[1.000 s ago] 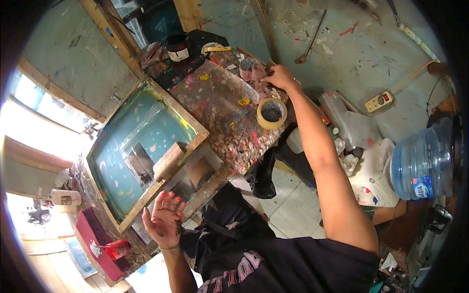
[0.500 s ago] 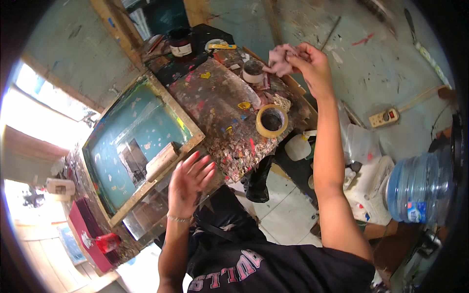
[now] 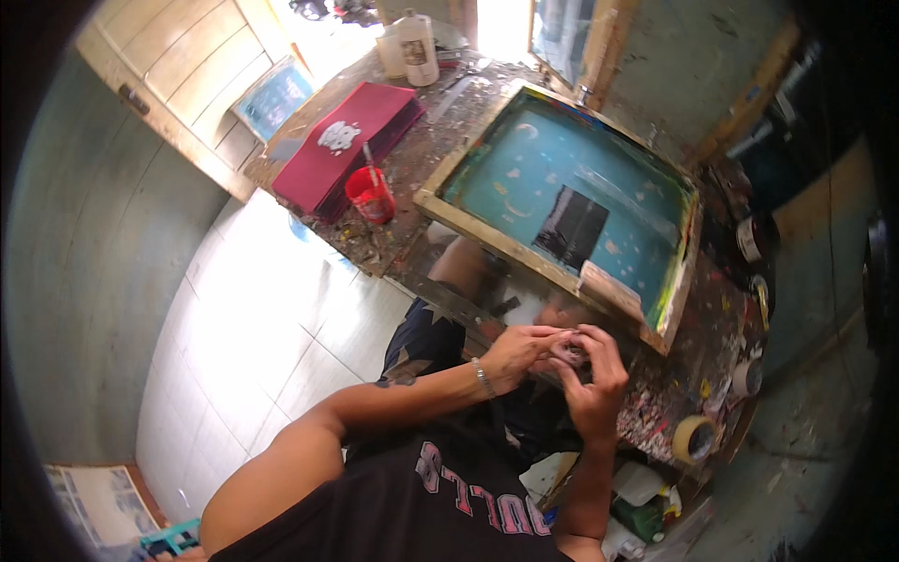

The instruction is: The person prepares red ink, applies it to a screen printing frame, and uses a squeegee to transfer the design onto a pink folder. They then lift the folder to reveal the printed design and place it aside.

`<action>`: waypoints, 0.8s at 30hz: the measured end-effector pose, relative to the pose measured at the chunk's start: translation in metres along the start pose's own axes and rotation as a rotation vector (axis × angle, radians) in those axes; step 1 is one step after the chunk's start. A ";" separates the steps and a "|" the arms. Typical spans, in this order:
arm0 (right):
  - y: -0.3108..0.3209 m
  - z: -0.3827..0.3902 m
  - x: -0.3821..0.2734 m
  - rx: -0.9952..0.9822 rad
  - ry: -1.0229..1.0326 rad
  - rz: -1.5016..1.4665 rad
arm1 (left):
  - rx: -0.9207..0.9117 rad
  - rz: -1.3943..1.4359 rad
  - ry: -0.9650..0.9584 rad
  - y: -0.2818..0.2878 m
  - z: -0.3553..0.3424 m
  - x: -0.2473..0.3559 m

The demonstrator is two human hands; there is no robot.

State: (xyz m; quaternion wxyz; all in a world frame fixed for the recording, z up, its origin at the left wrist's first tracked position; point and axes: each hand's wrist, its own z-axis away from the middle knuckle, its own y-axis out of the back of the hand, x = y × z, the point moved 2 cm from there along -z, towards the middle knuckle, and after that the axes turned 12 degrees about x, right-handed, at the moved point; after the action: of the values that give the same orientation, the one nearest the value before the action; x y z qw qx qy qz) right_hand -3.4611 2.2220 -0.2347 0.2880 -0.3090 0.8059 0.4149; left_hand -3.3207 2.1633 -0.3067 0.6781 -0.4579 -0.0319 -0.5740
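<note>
My left hand (image 3: pixel 522 358) and my right hand (image 3: pixel 593 384) meet in front of my body, fingers closed on a small, crumpled pinkish cloth (image 3: pixel 569 349), largely hidden between them. Just beyond them is a wooden-framed screen (image 3: pixel 504 169) with a blue mesh, pale small shapes and a dark rectangular patch (image 3: pixel 569 228). A wooden-backed bar (image 3: pixel 611 288), apparently a squeegee, rests along its near edge.
Maroon folders (image 3: pixel 328 169), a red cup with a stick (image 3: pixel 370 195) and a white bottle (image 3: pixel 419 47) stand on the stained table (image 3: pixel 449 108). A yellowish tape roll (image 3: pixel 693 440) lies at the right. Containers (image 3: pixel 637 506) sit below, beside the tiled floor (image 3: pixel 243 328).
My view has swung left toward the screen and door. My right hand lifted the cloth from the table's right side and brought it to my left hand, which was open and empty.
</note>
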 end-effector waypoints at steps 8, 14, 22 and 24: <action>-0.122 -0.021 -0.017 -0.370 0.104 -0.212 | 0.288 0.070 -0.138 0.106 0.055 0.040; -0.195 -0.026 -0.049 -0.537 0.302 -0.283 | 0.374 0.116 -0.302 0.173 0.086 0.059; -0.242 -0.057 -0.066 -0.653 0.108 -0.345 | 0.665 -0.068 -0.681 0.209 0.086 0.081; -0.251 -0.067 -0.060 -0.592 0.062 -0.386 | 0.837 -0.170 -0.779 0.209 0.083 0.092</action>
State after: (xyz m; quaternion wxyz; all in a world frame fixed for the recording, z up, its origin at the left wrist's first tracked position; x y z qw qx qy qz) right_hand -3.2513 2.0645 -0.2818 0.2344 -0.5382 0.5857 0.5589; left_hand -3.0801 2.1326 -0.3283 0.6912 -0.3242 -0.5402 -0.3540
